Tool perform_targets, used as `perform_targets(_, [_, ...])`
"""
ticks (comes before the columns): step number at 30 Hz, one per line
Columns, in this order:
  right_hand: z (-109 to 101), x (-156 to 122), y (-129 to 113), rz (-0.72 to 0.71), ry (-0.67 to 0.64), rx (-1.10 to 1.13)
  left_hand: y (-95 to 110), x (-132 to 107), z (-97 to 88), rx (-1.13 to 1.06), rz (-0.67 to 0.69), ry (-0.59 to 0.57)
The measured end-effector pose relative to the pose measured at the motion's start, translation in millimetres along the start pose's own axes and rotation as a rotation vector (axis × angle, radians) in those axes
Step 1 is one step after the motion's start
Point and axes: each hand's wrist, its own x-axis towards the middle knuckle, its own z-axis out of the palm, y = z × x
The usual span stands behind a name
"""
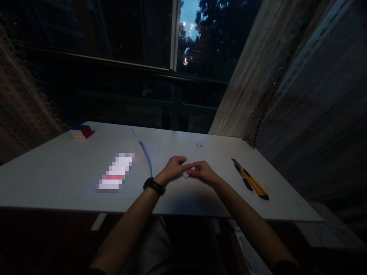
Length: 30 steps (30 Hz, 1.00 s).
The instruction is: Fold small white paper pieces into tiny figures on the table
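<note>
Over the middle of the white table, my left hand [175, 169] and my right hand [204, 172] meet at the fingertips. A small piece of white paper [185, 175] shows between and just below the fingers, one corner pointing toward me. My right thumb and fingertips pinch it. The left thumb reaches across to the same piece, with the index finger raised above it; the other left fingers are partly hidden. A black band [155, 186] circles my left wrist. Dim light blurs the paper's exact shape.
A white paper sheet [155, 152] with a curled edge lies left of my hands, near a bright pixelated rectangle [116, 172]. A yellow utility knife [254, 183] and a slim black tool [243, 177] lie right. Farther back are a small scrap [200, 145] and a red-blue-white block [82, 131].
</note>
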Motion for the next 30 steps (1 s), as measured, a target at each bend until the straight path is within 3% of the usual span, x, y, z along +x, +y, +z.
perform_targets(8, [4.3, 3.5, 2.4, -0.023, 0.085, -0.092, 0.7, -0.5, 2.0, 0.018, 0.032, 0.028])
perform_targets(15, [8.8, 0.4, -0.4, -0.061, 0.116, -0.33, 3.6, 0.4, 0.1, -0.005, 0.007, 0.058])
perform_targets(24, [16.5, 6.7, 4.8, -0.14, 0.176, -0.042, -0.8, 0.2, 4.6, -0.084, -0.034, 0.119])
perform_targets(30, [18.9, 6.1, 3.1, -0.21, 0.219, -0.086, -3.5, 1.5, 8.2, -0.112, -0.026, 0.148])
